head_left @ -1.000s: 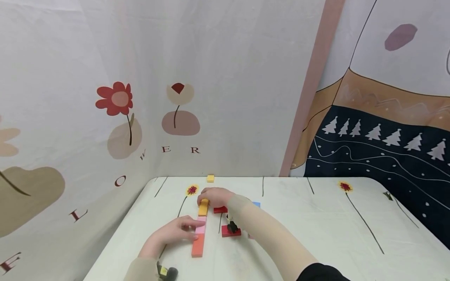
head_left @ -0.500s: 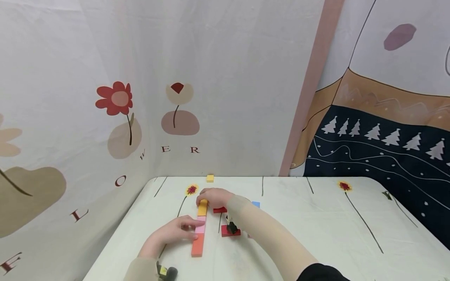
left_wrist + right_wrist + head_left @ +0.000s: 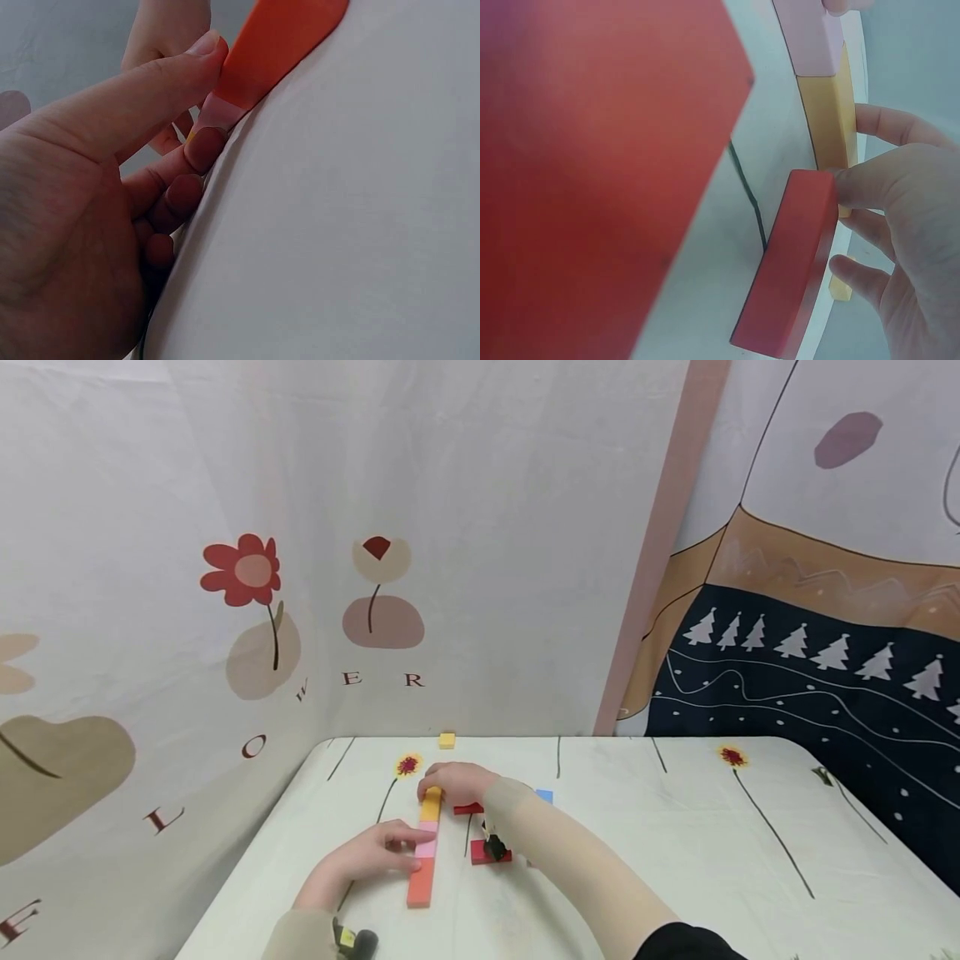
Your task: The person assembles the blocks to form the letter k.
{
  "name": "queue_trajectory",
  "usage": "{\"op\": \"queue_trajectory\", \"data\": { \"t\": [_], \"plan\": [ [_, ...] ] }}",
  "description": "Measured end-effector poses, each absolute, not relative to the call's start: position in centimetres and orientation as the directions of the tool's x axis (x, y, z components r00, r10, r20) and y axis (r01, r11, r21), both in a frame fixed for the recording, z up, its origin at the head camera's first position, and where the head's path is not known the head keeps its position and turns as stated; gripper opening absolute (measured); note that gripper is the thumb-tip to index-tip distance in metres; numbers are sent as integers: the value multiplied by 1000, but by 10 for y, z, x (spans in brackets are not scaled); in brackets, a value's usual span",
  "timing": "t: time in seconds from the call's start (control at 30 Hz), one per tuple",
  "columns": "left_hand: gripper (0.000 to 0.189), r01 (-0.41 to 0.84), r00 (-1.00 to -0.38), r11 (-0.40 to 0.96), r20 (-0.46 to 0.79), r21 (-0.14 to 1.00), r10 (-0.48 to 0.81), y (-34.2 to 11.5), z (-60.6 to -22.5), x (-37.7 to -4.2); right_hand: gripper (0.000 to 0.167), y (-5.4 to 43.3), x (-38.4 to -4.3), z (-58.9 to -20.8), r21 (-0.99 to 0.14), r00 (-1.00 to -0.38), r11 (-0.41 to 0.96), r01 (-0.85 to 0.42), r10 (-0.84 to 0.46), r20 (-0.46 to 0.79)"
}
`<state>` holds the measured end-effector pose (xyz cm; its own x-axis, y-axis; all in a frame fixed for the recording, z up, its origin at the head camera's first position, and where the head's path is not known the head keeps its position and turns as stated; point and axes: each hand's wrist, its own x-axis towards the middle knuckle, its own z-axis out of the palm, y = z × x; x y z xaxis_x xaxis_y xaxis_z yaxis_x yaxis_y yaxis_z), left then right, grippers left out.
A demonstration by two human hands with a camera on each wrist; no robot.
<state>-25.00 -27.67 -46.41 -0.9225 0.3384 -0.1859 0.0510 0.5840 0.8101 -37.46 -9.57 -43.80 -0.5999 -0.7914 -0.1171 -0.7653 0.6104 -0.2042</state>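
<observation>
Three blocks lie end to end in a row: an orange block [image 3: 421, 883] nearest, a pink block [image 3: 425, 842] in the middle and a yellow block [image 3: 431, 806] at the far end. My right hand [image 3: 459, 783] pinches the yellow block's far end; in the right wrist view its thumb and index finger stand on opposite sides of the yellow block [image 3: 827, 120]. My left hand [image 3: 373, 852] lies along the row's left side, thumb against the orange block [image 3: 274, 45] and fingertips at the pink block [image 3: 217, 112].
Right of the row lie two red blocks [image 3: 483, 852], one partly behind the right wrist. A blue block [image 3: 545, 796] shows beyond the right forearm. A small yellow block [image 3: 447, 741] sits at the back edge of the white table [image 3: 637, 852], near the curtain [image 3: 510, 610].
Both hands and the row of blocks stay in place. Only the head view shifts very slightly.
</observation>
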Motion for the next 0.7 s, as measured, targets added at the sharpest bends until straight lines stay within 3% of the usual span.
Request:
{"op": "queue_trajectory", "data": {
  "t": [0.43, 0.7],
  "plan": [
    [43, 38, -924, 586, -195, 809, 328, -276, -466, -250, 56, -91, -377, -432, -197, -597, 601, -774, -797, -86],
    [44, 73, -926, 595, -167, 801, 338, -277, -466, -249, 37, -84, -393, -418, -188, -628, 618, -763, -778, -10]
  ]
}}
